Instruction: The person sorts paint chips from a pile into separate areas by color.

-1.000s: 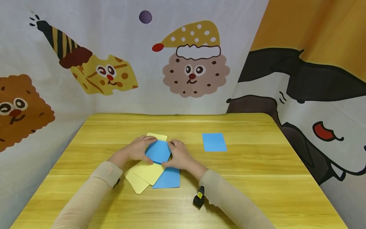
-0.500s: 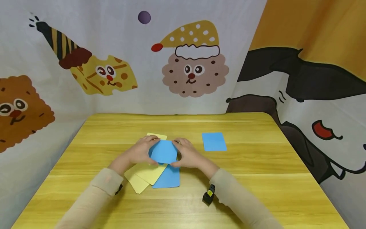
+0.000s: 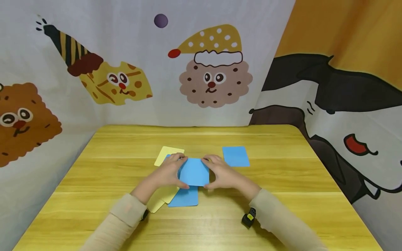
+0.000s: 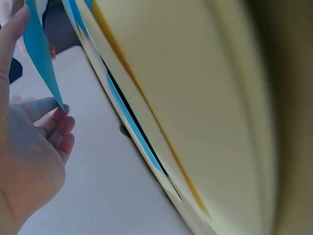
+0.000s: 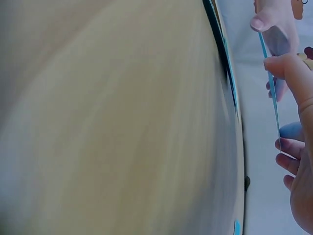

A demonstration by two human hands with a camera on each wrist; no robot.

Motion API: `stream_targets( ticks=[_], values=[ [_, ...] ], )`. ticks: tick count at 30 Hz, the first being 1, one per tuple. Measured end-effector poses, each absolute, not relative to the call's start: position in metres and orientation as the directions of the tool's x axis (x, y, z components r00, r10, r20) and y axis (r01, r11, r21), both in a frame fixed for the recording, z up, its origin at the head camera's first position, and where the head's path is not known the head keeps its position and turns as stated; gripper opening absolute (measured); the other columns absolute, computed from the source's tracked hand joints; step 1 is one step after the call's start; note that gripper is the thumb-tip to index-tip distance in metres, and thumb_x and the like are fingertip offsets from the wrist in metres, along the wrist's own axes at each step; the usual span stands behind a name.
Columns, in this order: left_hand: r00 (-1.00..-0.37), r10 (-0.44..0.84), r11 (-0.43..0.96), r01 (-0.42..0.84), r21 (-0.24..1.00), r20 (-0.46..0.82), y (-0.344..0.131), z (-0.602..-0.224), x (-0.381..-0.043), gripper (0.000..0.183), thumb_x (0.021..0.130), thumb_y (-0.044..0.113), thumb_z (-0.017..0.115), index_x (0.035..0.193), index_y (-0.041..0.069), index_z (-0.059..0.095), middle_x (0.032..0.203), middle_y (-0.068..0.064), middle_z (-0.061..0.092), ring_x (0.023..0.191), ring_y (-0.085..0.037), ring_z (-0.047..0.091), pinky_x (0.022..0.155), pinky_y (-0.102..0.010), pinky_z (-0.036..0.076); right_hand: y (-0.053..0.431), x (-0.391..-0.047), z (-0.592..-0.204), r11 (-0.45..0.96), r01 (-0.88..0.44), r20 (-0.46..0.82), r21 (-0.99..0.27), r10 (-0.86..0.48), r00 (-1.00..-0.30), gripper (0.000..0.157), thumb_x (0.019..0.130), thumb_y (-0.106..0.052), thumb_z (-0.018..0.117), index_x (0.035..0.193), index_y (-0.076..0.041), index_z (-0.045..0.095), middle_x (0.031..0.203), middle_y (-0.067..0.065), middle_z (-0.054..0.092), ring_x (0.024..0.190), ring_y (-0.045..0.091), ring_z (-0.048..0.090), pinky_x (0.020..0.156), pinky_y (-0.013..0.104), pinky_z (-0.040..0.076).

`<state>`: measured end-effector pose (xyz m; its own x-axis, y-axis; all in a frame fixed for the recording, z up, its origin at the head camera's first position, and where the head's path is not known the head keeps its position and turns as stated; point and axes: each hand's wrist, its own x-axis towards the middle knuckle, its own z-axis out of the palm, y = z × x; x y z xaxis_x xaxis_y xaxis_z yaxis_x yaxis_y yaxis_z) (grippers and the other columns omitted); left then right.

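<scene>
A square blue card (image 3: 194, 172) is held above the table, between both hands. The left hand (image 3: 169, 171) pinches its left side between thumb and fingers. At the opposite side, the right hand (image 3: 223, 173) grips it the same way. Seen nearly edge-on, the card (image 4: 41, 54) spans from thumb to fingertips of the left hand (image 4: 32, 161) in the left wrist view. The right wrist view shows it as a thin blue strip (image 5: 272, 93) beside the right hand (image 5: 303, 142). Below lie yellow cards (image 3: 167, 194) and another blue card (image 3: 185, 198), partly hidden.
A separate blue card (image 3: 235, 156) lies at the back right of the wooden table (image 3: 276, 174). Behind the left hand is a yellow card (image 3: 163, 153) with a sliver of blue next to it. A cartoon-printed curtain (image 3: 125, 115) surrounds the table's far side.
Both hands have carried the blue card to the right and slightly nearer. More of the yellow card at the back is uncovered, and a bit of blue shows beside it.
</scene>
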<state>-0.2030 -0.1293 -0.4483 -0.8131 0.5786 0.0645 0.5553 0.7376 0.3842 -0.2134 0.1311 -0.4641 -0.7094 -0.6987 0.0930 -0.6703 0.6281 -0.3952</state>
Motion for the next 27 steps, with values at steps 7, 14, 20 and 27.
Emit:
stream_targets(
  ticks=[7, 14, 20, 27],
  values=[
    [-0.817, 0.571, 0.751, 0.559, 0.352, 0.080, -0.104, -0.444, -0.195, 0.111, 0.062, 0.058, 0.083, 0.143, -0.004, 0.040, 0.141, -0.014, 0.040, 0.129, -0.031, 0.035, 0.103, -0.050, 0.031, 0.156, -0.208, -0.461, 0.622, -0.680, 0.107, -0.388, -0.703, -0.703, 0.100, 0.071, -0.048, 0.079, 0.147, 0.000, 0.035, 0.147, 0.017, 0.033, 0.135, 0.032, 0.027, 0.103, 0.055, 0.030],
    [-0.818, 0.567, 0.763, 0.566, 0.311, 0.098, -0.072, -0.445, -0.194, 0.111, 0.062, 0.059, 0.082, 0.143, -0.004, 0.039, 0.141, -0.012, 0.040, 0.131, -0.027, 0.034, 0.105, -0.044, 0.031, 0.184, -0.205, -0.456, 0.632, -0.687, 0.131, -0.360, -0.694, -0.708, 0.100, 0.068, -0.044, 0.081, 0.145, 0.001, 0.037, 0.144, 0.017, 0.036, 0.133, 0.032, 0.030, 0.101, 0.054, 0.034],
    [-0.824, 0.561, 0.774, 0.557, 0.300, 0.082, -0.046, -0.445, -0.192, 0.111, 0.063, 0.060, 0.081, 0.144, -0.003, 0.039, 0.141, -0.010, 0.040, 0.131, -0.027, 0.034, 0.106, -0.044, 0.030, 0.208, -0.204, -0.454, 0.636, -0.681, 0.124, -0.364, -0.692, -0.712, 0.100, 0.067, -0.042, 0.082, 0.146, 0.001, 0.037, 0.144, 0.015, 0.037, 0.133, 0.029, 0.030, 0.100, 0.052, 0.036],
    [-0.807, 0.584, 0.754, 0.578, 0.312, 0.086, -0.025, -0.447, -0.202, 0.108, 0.064, 0.059, 0.081, 0.144, -0.001, 0.039, 0.141, -0.008, 0.040, 0.131, -0.025, 0.034, 0.107, -0.041, 0.030, 0.231, -0.206, -0.452, 0.654, -0.665, 0.132, -0.361, -0.670, -0.731, 0.100, 0.066, -0.038, 0.084, 0.145, 0.002, 0.037, 0.142, 0.012, 0.037, 0.130, 0.031, 0.033, 0.097, 0.053, 0.038]
  ],
)
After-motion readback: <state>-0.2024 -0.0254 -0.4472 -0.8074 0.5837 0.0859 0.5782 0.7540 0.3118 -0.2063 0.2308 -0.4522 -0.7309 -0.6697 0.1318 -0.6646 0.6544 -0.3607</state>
